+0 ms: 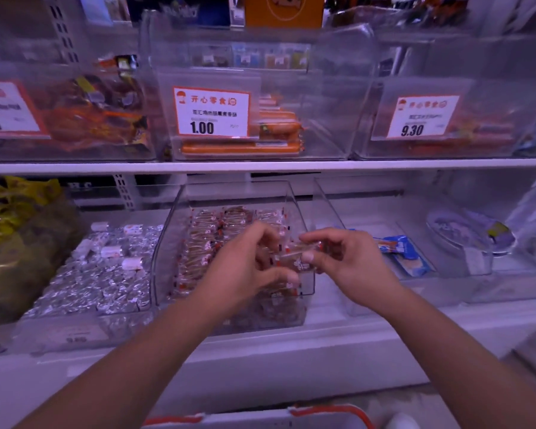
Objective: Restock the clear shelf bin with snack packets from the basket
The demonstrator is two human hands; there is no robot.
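Two shelves (260,167) carry rows of clear bins, and the bin (174,243) being restocked stands on the lower one, already packed with small clear snack packets (217,230) almost up to its low front lip. Overfilling is the likely trouble: more packets piled at the front could slide over the lip onto the shelf edge. The basket (322,411) sits well below at the picture's bottom edge, so anything dropped may miss it. Both hands work over the bin's front right corner. The left hand (245,267) curls its fingers over the packets there; whether it holds any, I cannot tell. The right hand (344,258) pinches one packet (300,252) narrowly between thumb and fingers; a slick wrapper could slip.
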